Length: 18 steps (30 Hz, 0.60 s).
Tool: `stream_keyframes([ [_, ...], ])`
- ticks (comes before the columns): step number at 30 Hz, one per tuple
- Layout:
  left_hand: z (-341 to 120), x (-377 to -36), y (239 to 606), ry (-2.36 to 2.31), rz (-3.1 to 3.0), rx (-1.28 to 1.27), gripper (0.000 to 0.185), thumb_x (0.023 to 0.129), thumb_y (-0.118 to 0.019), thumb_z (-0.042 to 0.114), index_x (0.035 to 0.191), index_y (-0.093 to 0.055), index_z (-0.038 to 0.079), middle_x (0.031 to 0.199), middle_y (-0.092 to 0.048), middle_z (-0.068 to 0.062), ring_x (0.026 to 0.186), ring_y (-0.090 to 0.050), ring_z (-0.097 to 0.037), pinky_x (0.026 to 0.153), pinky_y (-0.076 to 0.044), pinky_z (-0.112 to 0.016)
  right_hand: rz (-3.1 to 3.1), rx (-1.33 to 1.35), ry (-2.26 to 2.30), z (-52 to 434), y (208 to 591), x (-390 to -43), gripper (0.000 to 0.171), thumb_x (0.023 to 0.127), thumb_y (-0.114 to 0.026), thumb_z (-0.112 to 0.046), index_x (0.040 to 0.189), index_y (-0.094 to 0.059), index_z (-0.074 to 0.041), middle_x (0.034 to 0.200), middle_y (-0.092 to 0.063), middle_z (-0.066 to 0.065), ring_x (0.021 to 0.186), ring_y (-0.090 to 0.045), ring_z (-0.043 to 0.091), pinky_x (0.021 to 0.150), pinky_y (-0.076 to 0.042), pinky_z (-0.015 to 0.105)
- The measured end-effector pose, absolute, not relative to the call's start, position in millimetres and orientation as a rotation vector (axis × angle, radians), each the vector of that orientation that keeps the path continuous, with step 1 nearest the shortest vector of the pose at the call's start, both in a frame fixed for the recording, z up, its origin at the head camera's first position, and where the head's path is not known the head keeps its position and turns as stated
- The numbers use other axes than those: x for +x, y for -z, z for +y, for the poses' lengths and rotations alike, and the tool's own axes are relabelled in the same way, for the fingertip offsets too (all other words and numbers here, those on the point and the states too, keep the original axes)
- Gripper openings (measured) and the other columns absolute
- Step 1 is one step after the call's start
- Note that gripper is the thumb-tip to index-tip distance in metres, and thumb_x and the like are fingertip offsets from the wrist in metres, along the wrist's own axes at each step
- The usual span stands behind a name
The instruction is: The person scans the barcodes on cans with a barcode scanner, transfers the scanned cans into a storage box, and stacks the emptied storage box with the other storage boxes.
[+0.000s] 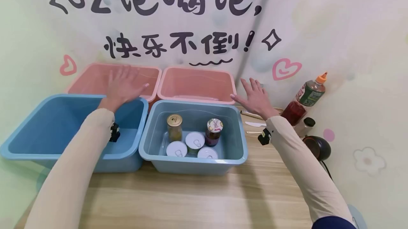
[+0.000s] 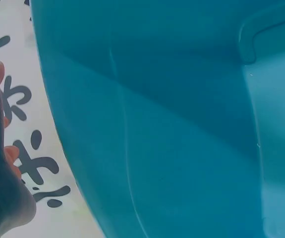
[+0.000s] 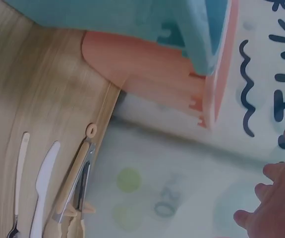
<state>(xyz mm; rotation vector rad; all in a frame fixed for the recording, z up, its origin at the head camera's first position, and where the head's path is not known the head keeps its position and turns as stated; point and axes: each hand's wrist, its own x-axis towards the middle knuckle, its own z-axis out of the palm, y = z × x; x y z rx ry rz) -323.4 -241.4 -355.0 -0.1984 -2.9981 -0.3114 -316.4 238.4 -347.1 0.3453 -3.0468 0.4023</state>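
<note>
My left hand (image 1: 124,85) is raised over the back rim of the left blue bin (image 1: 122,165), fingers spread, holding nothing. The left wrist view looks down on that bin's smooth inner wall. Off the back right corner of the right blue bin (image 1: 191,168), my right hand (image 1: 255,98) hovers with fingers extended, also without anything in it. Inside the right bin stand a gold-lidded jar (image 1: 174,130), a jar with a patterned lid (image 1: 213,133) and three pull-tab cans (image 1: 195,140).
Two pink bins (image 1: 197,84) stand behind the blue ones, against the printed wall. To the right lie tongs (image 3: 73,193), a white knife (image 3: 44,181) and a slim white-handled utensil (image 3: 21,173). An orange-capped bottle (image 1: 310,92), a red-filled bottle (image 1: 293,112) and a black-lidded jar (image 1: 305,127) stand beyond.
</note>
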Motion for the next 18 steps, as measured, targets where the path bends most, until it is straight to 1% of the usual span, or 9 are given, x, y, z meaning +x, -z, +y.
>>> stream_keyframes([
  [4, -239, -319, 354, 0.321, -3.008, -0.259, 0.085, 0.096, -0.031, 0.067, 0.161, -0.013, 0.014, 0.169, 0.002, -0.018, 0.155, 0.009, -0.041, 0.121, 0.009, -0.065, -3.053, 0.404, -0.392, 231, 341, -309, 0.092, 0.091, -0.045, -0.073, 0.161, -0.015, -0.022, 0.169, -0.007, 0.019, 0.153, -0.010, 0.046, 0.118, -0.013, 0.070],
  [11, -232, -312, 352, 0.276, -3.005, -0.358, 0.081, 0.098, -0.036, 0.061, 0.160, -0.018, 0.012, 0.168, -0.005, -0.020, 0.155, 0.003, -0.043, 0.121, 0.004, -0.066, -3.020, 0.572, -0.436, 215, 332, -296, 0.090, 0.087, -0.063, -0.063, 0.159, -0.025, -0.024, 0.164, -0.022, 0.022, 0.144, -0.031, 0.050, 0.112, -0.029, 0.071],
  [14, -234, -309, 351, 0.286, -2.996, -0.380, 0.080, 0.099, -0.037, 0.060, 0.160, -0.018, 0.012, 0.168, -0.005, -0.020, 0.155, 0.004, -0.043, 0.121, 0.005, -0.066, -3.009, 0.642, -0.460, 205, 330, -290, 0.090, 0.085, -0.070, -0.059, 0.158, -0.029, -0.026, 0.159, -0.029, 0.022, 0.140, -0.038, 0.046, 0.110, -0.037, 0.067],
  [16, -236, -305, 351, 0.293, -2.991, -0.389, 0.080, 0.098, -0.038, 0.060, 0.160, -0.020, 0.012, 0.168, -0.006, -0.019, 0.155, 0.004, -0.043, 0.121, 0.005, -0.066, -3.000, 0.707, -0.487, 198, 328, -286, 0.089, 0.084, -0.074, -0.054, 0.156, -0.033, -0.024, 0.154, -0.035, 0.023, 0.134, -0.043, 0.044, 0.106, -0.042, 0.064],
  [18, -239, -302, 351, 0.301, -2.991, -0.387, 0.080, 0.098, -0.038, 0.060, 0.159, -0.022, 0.011, 0.168, -0.009, -0.020, 0.155, 0.002, -0.044, 0.120, 0.004, -0.068, -2.991, 0.764, -0.487, 190, 328, -282, 0.087, 0.082, -0.078, -0.052, 0.153, -0.038, -0.022, 0.149, -0.041, 0.021, 0.128, -0.048, 0.040, 0.102, -0.047, 0.059],
])
